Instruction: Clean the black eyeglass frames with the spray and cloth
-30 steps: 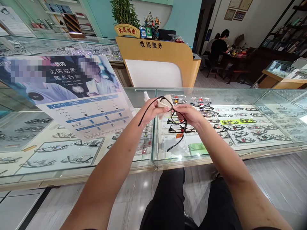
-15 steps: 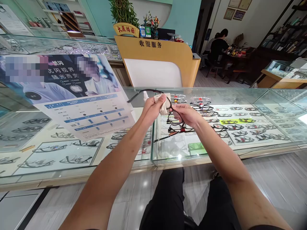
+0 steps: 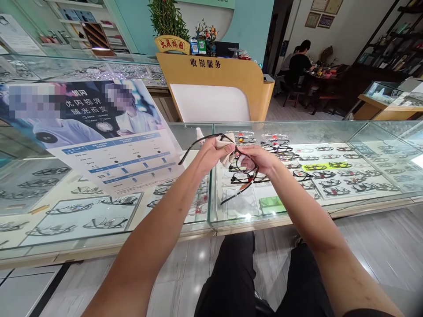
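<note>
My left hand (image 3: 211, 154) pinches a crumpled beige cloth (image 3: 227, 159) around one lens of a pair of dark-framed eyeglasses (image 3: 246, 163). At the middle of the frame, near the bridge, the fingers of my right hand (image 3: 264, 158) grip the same glasses. The uncovered lens hangs below my right fingers. Both temples are unfolded, one reaching left past my left hand and the other pointing down toward the counter's front. Behind my left wrist, a small white bottle (image 3: 199, 133) shows only in part. Cloth and fingers hide the other lens.
Beneath my hands runs a glass display counter (image 3: 238, 226) with rows of glasses inside. A printed poster sheet (image 3: 132, 176) stands on the left. Beyond are a wooden cashier desk (image 3: 264, 97) and people seated at a table (image 3: 319, 75). My legs are close to the counter.
The glasses have tilted in my hands: the left temple's end has dropped, and the lower temple has swung down and right. Both hands keep their grip, and the cloth stays on the lens.
</note>
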Demonstrator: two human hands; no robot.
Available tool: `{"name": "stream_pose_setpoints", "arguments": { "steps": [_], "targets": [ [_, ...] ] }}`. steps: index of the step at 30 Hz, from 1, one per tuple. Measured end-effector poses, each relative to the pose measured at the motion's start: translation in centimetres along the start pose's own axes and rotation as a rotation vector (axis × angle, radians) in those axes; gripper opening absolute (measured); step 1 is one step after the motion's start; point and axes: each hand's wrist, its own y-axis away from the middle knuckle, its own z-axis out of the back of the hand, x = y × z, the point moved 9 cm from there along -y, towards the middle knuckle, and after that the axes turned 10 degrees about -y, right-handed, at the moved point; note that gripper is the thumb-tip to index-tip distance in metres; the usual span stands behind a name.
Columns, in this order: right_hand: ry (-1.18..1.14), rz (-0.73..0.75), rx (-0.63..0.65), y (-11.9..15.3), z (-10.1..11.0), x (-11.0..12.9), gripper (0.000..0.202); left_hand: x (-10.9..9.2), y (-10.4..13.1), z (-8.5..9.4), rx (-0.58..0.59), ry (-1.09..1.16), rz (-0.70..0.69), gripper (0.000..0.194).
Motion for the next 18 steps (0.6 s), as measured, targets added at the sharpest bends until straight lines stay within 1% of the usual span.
{"name": "stream_pose_setpoints", "arguments": {
  "steps": [1, 3, 5, 7, 10, 12, 15, 18],
  "targets": [
    [-0.004, 0.001, 0.012, 0.0, -0.2, -0.1, 0.048, -0.1, -0.1, 0.1, -0.041, 0.0, -0.028, 0.064],
    [-0.024, 0.005, 0.03, 0.0, -0.5, -0.1, 0.049, -0.6, 0.0, 0.8, -0.165, -0.042, -0.084, 0.069],
    [-0.046, 0.014, 0.04, 0.0, -0.7, 0.0, 0.049, -1.4, 0.5, 1.5, -0.287, -0.15, -0.114, 0.073],
    [-0.057, 0.022, 0.031, 0.1, -0.7, 0.1, 0.049, -2.4, 1.0, 1.8, -0.351, -0.262, -0.134, 0.078],
    [-0.049, 0.004, -0.015, 0.2, -0.3, 0.3, 0.054, -3.7, 1.5, 1.8, -0.373, -0.336, -0.167, 0.083],
    [-0.037, -0.011, -0.047, 0.3, 0.1, 0.4, 0.056, -4.0, 1.6, 1.8, -0.375, -0.367, -0.182, 0.084],
    [-0.026, -0.016, -0.068, 0.4, 0.6, 0.7, 0.056, -3.7, 1.4, 1.8, -0.352, -0.377, -0.19, 0.082],
    [-0.031, 0.009, -0.085, 0.5, 1.2, 1.2, 0.053, -3.3, 1.0, 2.0, -0.304, -0.321, -0.198, 0.077]
  ]
}}
